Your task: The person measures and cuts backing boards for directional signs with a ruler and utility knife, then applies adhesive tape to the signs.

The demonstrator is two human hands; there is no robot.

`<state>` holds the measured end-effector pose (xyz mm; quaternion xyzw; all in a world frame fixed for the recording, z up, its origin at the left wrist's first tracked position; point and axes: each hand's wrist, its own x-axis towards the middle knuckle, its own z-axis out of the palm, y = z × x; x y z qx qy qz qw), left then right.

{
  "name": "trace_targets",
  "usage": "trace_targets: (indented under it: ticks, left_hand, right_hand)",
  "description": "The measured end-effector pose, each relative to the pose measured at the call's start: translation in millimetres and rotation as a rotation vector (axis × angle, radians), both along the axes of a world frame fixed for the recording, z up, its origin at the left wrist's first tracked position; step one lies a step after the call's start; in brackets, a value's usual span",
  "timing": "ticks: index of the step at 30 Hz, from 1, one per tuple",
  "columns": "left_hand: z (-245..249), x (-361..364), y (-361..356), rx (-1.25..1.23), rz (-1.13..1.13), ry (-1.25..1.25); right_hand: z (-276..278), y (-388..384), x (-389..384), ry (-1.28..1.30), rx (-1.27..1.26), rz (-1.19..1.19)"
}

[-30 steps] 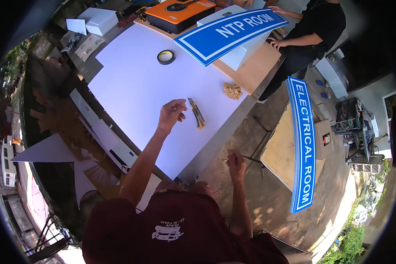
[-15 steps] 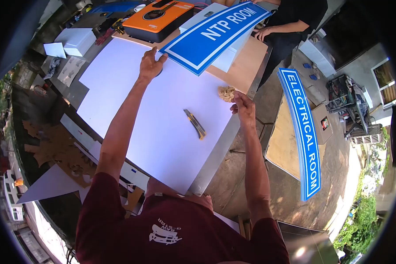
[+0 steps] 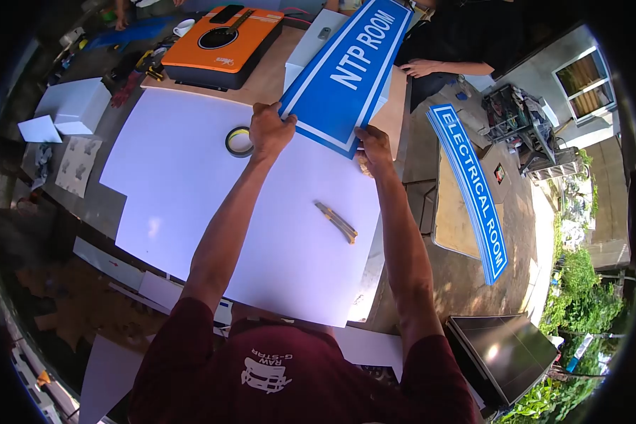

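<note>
A blue sign reading NTP ROOM (image 3: 353, 74) slants over the far right of the white sheet (image 3: 191, 177). Its near left corner is gripped by my left hand (image 3: 270, 133). My right hand (image 3: 374, 148) pinches the near right corner, with a tan crumpled cloth (image 3: 364, 167) partly hidden beside it; whether I hold the cloth too is unclear. A roll of tape (image 3: 239, 141) lies left of my left hand. Nearer to me, a yellow and grey cutter (image 3: 336, 222) rests on the sheet.
An orange box with a guitar picture (image 3: 222, 39) stands at the far side. Signs reading ELECTRICAL ROOM (image 3: 470, 191) lie stacked on a board at the right. White boxes (image 3: 78, 102) are at the left. A person's hand (image 3: 420, 68) is near the sign's far right.
My right hand has moved from the cloth's side to the sign's right corner and taken hold. My left hand now grips the left corner. The tape roll shows fully, and the view has shifted.
</note>
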<state>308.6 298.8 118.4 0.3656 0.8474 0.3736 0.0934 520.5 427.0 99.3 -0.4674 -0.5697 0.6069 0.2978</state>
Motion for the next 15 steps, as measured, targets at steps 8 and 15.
trace_targets:
  ticks: [8, 15]
  left_hand:
    - [8.0, 10.1, -20.6, 0.068, 0.013, -0.252]
    - [-1.2, 43.0, -81.8, 0.257, -0.003, -0.847]
  right_hand:
    - [11.1, -6.8, 6.3, -0.016, -0.011, -0.224]
    - [5.1, -50.2, 63.3, 0.221, -0.137, -0.183]
